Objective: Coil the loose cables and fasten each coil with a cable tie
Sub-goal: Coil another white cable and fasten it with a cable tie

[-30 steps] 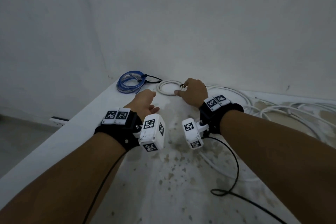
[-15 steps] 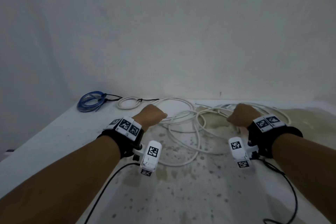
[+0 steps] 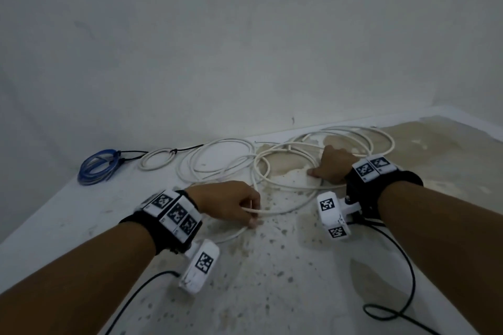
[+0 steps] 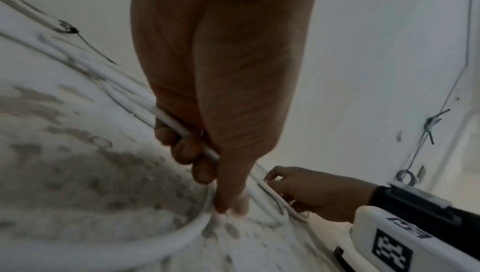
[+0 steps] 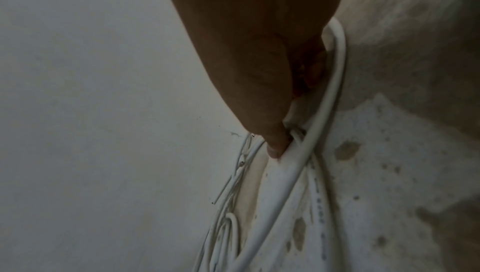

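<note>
The left hand [image 3: 231,205] pinches one strand of the loose white cable [image 3: 285,171] between thumb and curled fingers [image 4: 189,151], just above the stained table [image 3: 272,280]. The right hand [image 3: 330,168] curls round several strands farther back, thumb pressed on them. The cable sprawls in wide overlapping loops between the hands and toward the wall; it looks light, smooth and springy, so it will likely slide through a loose pinch and spring open unless each loop is gathered where the strands cross. At the far left lie a small white coil [image 3: 156,162] and a blue coil [image 3: 98,166], both already tied.
</note>
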Demonstrator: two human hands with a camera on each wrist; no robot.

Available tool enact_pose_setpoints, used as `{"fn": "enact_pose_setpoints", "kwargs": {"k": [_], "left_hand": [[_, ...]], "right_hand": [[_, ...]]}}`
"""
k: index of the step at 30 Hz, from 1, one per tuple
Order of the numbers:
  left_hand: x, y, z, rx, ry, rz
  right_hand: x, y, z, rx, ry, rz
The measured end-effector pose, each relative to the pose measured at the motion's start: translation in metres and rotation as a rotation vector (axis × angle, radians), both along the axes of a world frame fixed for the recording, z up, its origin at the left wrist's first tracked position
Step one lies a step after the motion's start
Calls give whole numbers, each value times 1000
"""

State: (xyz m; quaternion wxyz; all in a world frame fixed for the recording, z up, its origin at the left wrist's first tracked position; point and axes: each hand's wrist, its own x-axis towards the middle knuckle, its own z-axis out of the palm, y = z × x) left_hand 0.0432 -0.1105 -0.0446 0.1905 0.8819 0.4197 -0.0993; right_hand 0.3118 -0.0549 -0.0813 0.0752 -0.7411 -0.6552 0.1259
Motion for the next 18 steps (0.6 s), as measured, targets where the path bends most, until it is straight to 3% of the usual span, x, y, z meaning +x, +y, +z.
{"fn": "enact_pose_setpoints", "kwargs": {"k": [2,7,12,14,18], "left_hand": [[-4,-1,7,139,-64,-27],[-26,7,57,415,-571,199],[-55,27,94,628,-1037,628],[-72,34,108,664,-1163,711],[-80,28,133,653,-1356,659]], "right_hand": [[-2,-6,6,-16,-8,-12],[-3,-9,8,-4,90,-45],[1,-20,8,156,264,22],[5,-29,8,209,184,56],[17,-28,0,155,-110,76]]}}
